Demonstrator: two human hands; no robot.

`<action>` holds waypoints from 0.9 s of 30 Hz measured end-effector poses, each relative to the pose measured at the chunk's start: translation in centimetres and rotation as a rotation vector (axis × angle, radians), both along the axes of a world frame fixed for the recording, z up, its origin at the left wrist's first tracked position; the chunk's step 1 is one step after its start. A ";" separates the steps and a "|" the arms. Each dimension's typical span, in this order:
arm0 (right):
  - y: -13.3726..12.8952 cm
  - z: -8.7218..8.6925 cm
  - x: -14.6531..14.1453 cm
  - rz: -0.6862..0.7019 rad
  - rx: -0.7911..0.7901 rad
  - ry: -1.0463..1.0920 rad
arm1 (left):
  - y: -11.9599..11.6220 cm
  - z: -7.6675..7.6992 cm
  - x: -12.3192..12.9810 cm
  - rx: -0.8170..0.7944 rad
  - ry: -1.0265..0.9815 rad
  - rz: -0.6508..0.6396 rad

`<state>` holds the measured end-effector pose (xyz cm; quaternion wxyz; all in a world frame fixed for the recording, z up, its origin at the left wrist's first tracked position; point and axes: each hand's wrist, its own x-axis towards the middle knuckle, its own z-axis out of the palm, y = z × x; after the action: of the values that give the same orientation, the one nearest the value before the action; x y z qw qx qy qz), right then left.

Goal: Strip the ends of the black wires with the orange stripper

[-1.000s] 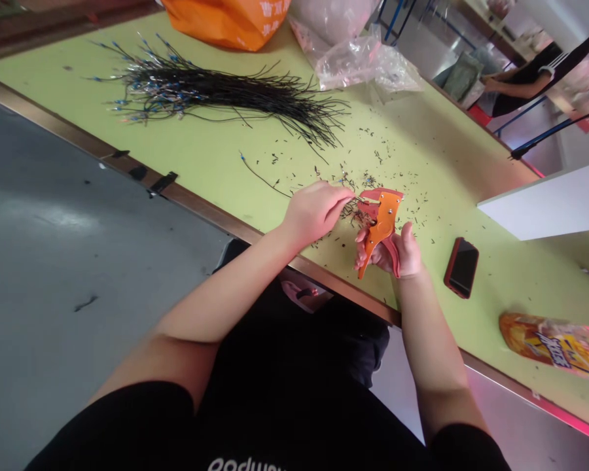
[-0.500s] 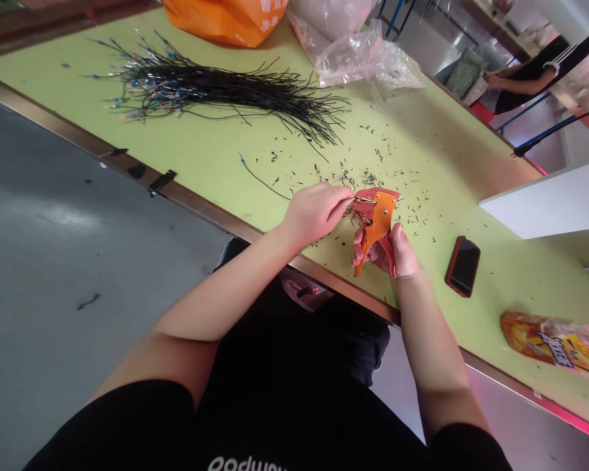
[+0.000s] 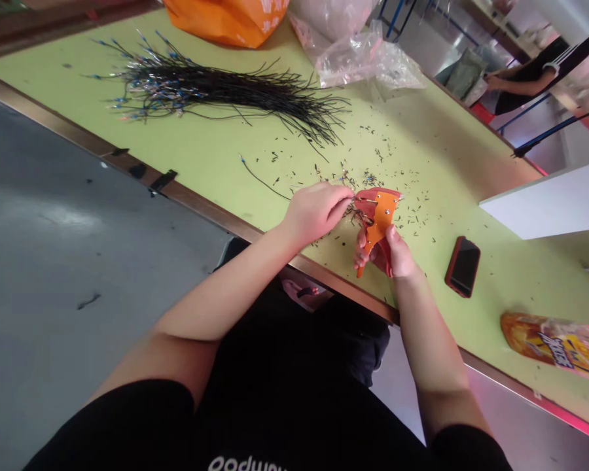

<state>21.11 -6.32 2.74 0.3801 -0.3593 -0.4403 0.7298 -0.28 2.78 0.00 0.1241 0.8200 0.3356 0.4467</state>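
Pale green table [image 3: 436,150] bears a black wire bundle [image 3: 216,85] tipped in blue; an orange wire stripper [image 3: 380,222] sits over the table near its edge, clenched by the right hand [image 3: 392,255], fingers wrapped round its handles; the left hand [image 3: 317,212] pinches a thin wire [image 3: 362,199] into the stripper's jaws; insulation scraps [image 3: 412,209] lie scattered around.

Grey concrete floor [image 3: 78,248] with dark scuffs runs beside the long yellow-green table [image 3: 201,147] and its brown edging; a white panel [image 3: 544,203] juts in at right, with thin blue metal framing [image 3: 550,129] beyond.
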 end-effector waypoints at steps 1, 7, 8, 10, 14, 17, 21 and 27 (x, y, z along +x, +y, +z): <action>0.0 -0.1 -0.1 -0.007 0.006 0.002 | 0.0 0.0 0.0 -0.011 -0.002 -0.001; 0.0 0.1 -0.7 -0.034 0.017 -0.023 | 0.0 0.1 0.2 -0.038 0.031 0.026; 0.0 0.1 -0.8 -0.047 0.020 -0.032 | 0.0 0.1 0.3 -0.031 0.046 0.034; 0.0 0.2 -1.2 -0.077 0.027 -0.053 | 0.1 0.1 0.3 -0.018 0.071 0.053; -0.2 0.0 -2.2 -0.147 0.034 -0.080 | 0.0 0.0 0.3 -0.017 0.086 0.088; -0.4 0.0 -3.1 -0.185 0.050 -0.082 | 0.0 0.0 0.3 -0.026 0.071 0.101; -0.7 0.1 -4.0 -0.259 0.078 -0.123 | -0.1 0.2 0.4 -0.041 0.062 0.096; -1.0 0.1 -4.4 -0.324 0.120 -0.184 | -0.4 0.4 0.6 -0.029 0.071 0.122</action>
<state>16.67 -7.30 2.88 0.4716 -0.4673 -0.4522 0.5956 0.28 2.42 0.43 0.0967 0.8115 0.3956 0.4191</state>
